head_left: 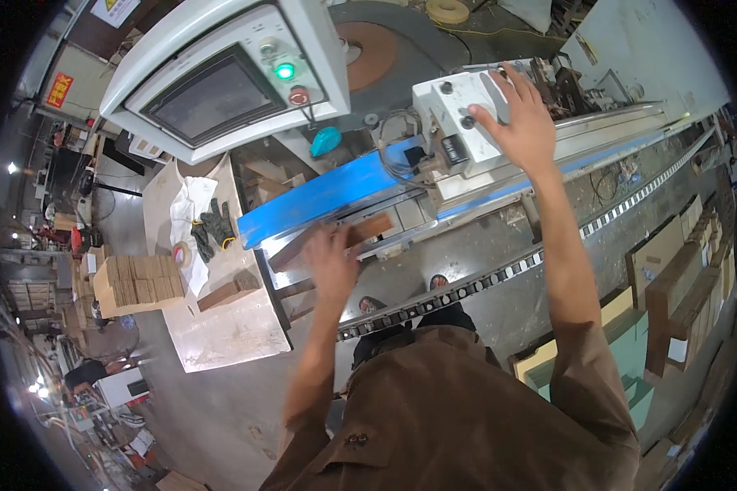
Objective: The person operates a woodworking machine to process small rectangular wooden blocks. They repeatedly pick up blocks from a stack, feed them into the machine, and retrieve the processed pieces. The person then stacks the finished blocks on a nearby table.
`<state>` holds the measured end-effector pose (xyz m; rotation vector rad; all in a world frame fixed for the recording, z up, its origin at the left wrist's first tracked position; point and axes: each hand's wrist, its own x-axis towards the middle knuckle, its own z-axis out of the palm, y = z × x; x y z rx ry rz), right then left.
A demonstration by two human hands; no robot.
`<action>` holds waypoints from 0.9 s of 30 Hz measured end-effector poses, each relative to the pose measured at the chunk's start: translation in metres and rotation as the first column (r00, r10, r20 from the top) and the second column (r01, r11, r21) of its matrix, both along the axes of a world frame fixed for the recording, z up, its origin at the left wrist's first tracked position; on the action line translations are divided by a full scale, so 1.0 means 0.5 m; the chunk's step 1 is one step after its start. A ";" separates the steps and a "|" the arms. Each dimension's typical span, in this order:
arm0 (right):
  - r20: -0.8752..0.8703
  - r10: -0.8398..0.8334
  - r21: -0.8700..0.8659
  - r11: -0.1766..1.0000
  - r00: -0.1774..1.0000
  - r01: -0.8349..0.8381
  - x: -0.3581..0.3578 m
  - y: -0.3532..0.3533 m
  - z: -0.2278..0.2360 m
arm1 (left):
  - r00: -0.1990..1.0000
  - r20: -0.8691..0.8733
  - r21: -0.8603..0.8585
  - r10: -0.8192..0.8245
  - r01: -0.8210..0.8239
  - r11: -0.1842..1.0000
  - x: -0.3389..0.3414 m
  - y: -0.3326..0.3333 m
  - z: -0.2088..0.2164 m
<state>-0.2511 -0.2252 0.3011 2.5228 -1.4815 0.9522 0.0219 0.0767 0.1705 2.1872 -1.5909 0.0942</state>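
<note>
My left hand [332, 260] is smeared by motion and lies over a brown wooden strip [371, 229] beside the machine's blue cover [327, 192]. Whether its fingers grip the strip is not clear. Up at the right, my right hand [522, 123] rests with spread fingers on a white machine housing [448, 113] that has black knobs. Its thumb reaches toward one of those knobs. A metal rail [598, 135] of the machine runs off to the right past the housing.
A control panel [213, 94] with a dark screen and a lit green button stands at the upper left. On a metal table [229, 344] lie dark gloves [217, 222], a tape roll [182, 254] and a wood block [229, 290]. Stacked brown pieces [143, 281] stand left; boards [671, 303] lean right.
</note>
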 end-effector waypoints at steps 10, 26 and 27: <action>0.108 0.046 0.029 0.998 0.993 -0.050 0.001 0.005 0.009 | 0.989 0.142 0.030 -0.046 0.043 0.999 -0.042 -0.172 -0.321; 0.096 0.011 0.080 0.997 0.995 -0.019 0.009 0.008 0.010 | 0.962 0.198 0.069 -0.189 0.179 0.982 -0.103 -0.222 -0.291; 0.106 0.009 0.091 0.996 0.994 -0.019 0.008 0.010 0.012 | 0.958 0.192 0.091 -0.215 0.200 0.975 -0.110 -0.233 -0.296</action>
